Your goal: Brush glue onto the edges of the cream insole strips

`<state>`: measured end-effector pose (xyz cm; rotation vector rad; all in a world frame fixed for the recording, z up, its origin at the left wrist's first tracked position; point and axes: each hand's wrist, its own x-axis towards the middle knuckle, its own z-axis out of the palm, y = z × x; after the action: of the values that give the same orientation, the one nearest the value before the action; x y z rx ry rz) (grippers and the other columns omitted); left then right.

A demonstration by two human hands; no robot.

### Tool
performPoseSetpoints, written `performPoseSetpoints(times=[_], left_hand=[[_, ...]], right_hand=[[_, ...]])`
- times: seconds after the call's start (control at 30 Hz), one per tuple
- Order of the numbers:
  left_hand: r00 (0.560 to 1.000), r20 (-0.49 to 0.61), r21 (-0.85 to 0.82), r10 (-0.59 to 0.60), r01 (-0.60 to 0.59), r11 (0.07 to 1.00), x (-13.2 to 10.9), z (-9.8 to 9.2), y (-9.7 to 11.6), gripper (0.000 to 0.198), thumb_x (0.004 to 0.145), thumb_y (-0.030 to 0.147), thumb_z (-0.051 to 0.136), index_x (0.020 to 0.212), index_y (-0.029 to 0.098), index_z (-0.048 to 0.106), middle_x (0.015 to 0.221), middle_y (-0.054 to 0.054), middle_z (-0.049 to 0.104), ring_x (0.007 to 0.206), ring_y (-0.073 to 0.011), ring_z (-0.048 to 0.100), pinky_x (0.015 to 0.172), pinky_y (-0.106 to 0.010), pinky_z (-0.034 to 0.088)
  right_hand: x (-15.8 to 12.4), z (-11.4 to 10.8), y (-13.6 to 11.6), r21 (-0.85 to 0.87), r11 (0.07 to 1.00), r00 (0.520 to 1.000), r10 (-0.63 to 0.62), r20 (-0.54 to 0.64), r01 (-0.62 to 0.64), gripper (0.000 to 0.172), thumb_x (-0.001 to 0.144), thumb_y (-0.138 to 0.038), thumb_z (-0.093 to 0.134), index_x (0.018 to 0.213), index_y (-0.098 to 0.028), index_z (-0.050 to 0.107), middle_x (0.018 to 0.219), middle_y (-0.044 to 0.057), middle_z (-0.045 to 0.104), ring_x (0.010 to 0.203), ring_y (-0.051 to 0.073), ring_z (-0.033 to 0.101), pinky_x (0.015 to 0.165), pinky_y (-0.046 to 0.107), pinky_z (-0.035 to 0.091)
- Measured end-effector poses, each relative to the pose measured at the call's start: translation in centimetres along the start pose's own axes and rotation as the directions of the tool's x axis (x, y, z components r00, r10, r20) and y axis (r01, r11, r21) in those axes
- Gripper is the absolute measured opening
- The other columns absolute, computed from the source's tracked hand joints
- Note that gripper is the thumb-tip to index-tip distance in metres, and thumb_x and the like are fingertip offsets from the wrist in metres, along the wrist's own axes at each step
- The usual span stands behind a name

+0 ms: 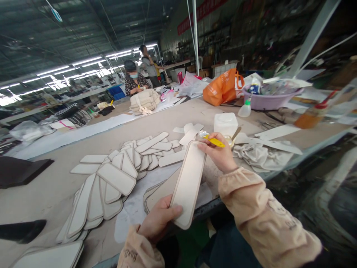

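Observation:
A long cream panel (190,176) with rounded corners and a darker stitched-looking edge is held at a slant over the table's front edge. My left hand (160,219) grips its lower end, thumb on top. At the upper end, my right hand (221,154) pinches the panel and also keeps a yellow-handled tool (215,141) with a whitish tip between its fingers; whether that tip is a brush I cannot tell. Beneath the panel lie larger flat pieces (160,190), partly covered. Left of my hands spreads a loose pile of similar panels (117,178).
A white square container (225,124) stands beyond my right hand, near a crumpled cloth (260,155). Farther right are an orange bag (223,87), a purple basin (279,98) and an amber bottle (309,117). A masked person (135,82) works behind a stacked bundle (145,101).

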<state>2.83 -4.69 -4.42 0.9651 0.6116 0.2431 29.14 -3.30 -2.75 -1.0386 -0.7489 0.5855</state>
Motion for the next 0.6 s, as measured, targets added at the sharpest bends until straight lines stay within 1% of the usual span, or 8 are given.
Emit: performPoseSetpoints(times=[0.07, 0.17, 0.23, 0.43, 0.6], left_hand=[[1.0, -0.005, 0.005, 0.0, 0.0, 1.0, -0.08, -0.17, -0.12, 0.036, 0.077, 0.035, 0.071, 0.099, 0.007, 0.069, 0.077, -0.012, 0.07, 0.064, -0.0163, 0.063, 0.058, -0.024, 0.048], [1.0, -0.001, 0.008, -0.018, 0.018, 1.0, -0.22, -0.31, -0.12, 0.035, 0.076, 0.035, 0.072, 0.098, 0.007, 0.069, 0.077, -0.011, 0.07, 0.065, -0.0175, 0.064, 0.059, -0.025, 0.048], [1.0, 0.003, 0.006, -0.027, 0.027, 1.0, -0.24, -0.27, 0.0, 0.036, 0.075, 0.035, 0.073, 0.098, 0.008, 0.069, 0.076, -0.011, 0.07, 0.067, -0.0184, 0.065, 0.059, -0.025, 0.048], [0.999, 0.011, 0.005, -0.046, 0.046, 0.999, -0.08, 0.01, 0.22, 0.039, 0.072, 0.037, 0.075, 0.098, 0.007, 0.069, 0.075, -0.011, 0.07, 0.066, -0.0187, 0.065, 0.06, -0.026, 0.049], [0.999, 0.026, 0.008, -0.034, 0.034, 0.999, -0.19, 0.11, 0.01, 0.044, 0.07, 0.034, 0.078, 0.106, 0.01, 0.067, 0.084, -0.009, 0.07, 0.071, -0.0164, 0.064, 0.065, -0.025, 0.049]], right_hand=[[-0.05, 0.04, -0.11, -0.015, 1.0, 1.0, -0.012, 0.012, 0.012, 0.048, 0.057, -0.032, 0.085, 0.084, -0.024, 0.047, 0.073, -0.006, 0.06, 0.073, 0.012, 0.061, 0.069, 0.026, 0.05], [-0.04, 0.08, -0.14, -0.012, 1.0, 1.0, -0.019, 0.021, 0.02, 0.048, 0.057, -0.03, 0.085, 0.084, -0.024, 0.046, 0.068, -0.008, 0.054, 0.065, 0.01, 0.056, 0.064, 0.024, 0.047], [0.01, 0.07, -0.11, -0.011, 1.0, 1.0, -0.024, 0.02, 0.024, 0.049, 0.056, -0.029, 0.086, 0.084, -0.024, 0.046, 0.068, -0.009, 0.053, 0.064, 0.009, 0.055, 0.063, 0.024, 0.047], [0.16, -0.11, 0.04, -0.084, 0.995, 0.998, -0.055, -0.005, 0.054, 0.049, 0.056, -0.03, 0.086, 0.083, -0.024, 0.046, 0.07, -0.007, 0.054, 0.067, 0.011, 0.056, 0.065, 0.026, 0.048], [-0.12, 0.07, -0.35, -0.086, 0.996, 0.999, -0.028, 0.017, 0.029, 0.049, 0.057, -0.032, 0.085, 0.085, -0.024, 0.046, 0.068, -0.007, 0.053, 0.064, 0.01, 0.056, 0.063, 0.025, 0.048]])
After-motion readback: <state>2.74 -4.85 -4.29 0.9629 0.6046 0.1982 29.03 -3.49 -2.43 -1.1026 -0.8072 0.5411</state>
